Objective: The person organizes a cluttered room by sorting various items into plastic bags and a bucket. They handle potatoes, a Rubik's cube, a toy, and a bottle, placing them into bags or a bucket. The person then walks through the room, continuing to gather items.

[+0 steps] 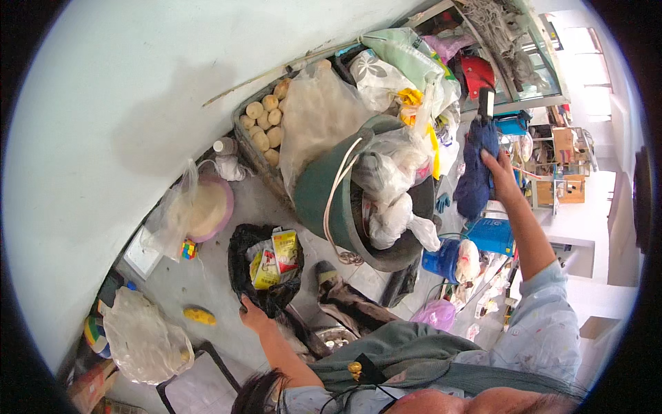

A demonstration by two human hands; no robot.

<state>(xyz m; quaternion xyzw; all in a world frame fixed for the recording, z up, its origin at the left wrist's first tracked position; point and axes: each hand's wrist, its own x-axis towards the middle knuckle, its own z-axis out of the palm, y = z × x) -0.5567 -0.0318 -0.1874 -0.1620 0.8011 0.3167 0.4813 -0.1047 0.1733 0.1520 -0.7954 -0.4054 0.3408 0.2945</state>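
My left hand (255, 314) grips the near rim of a black plastic bag (239, 279). The bag's mouth is spread, with yellow and red printed packets (274, 259) inside. Out to the right, my right hand (497, 168) holds a dark blue cloth item (471, 171), perhaps a sock, that carries a black band with a white tag (486, 103). Between the hands, a large green bucket (318, 181) with a cord handle leans to one side, and knotted white plastic bags (393, 220) fill its mouth.
Beyond the bucket stands a crate (258, 178) of round tan items (269, 121), partly under a plastic bag. A puzzle cube (189, 249), a yellow brush-like item (199, 315) and a filled plastic bag (147, 336) lie left. Blue buckets (439, 259) stand right, a glass cabinet (538, 77) behind.
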